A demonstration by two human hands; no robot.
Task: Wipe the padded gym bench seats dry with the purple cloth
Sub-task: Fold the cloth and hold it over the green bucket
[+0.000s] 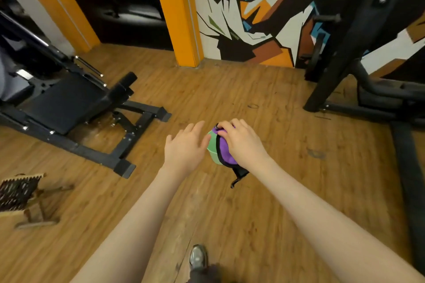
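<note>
A: What's around?

B: A black bench (69, 101) on a steel frame sits left on the wood floor (264, 202); a dark rack (349, 53) stands right, by a mural wall (253, 7) and an orange pillar (181, 14). A woven stool (19, 193) lies lower left.

A: And the cloth?

B: The cloth (224, 149) is bunched in mid-air, well apart from the bench: purple with black trim, a green side, a black strap dangling.

A: Hands?

B: The right hand (241, 142) grips it, fingers curled over the top. The left hand (186, 147) is spread flat, fingers touching the green side.

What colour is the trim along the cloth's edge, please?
Black, running along the purple cloth gripped by the right hand; clearest in the head view.
</note>
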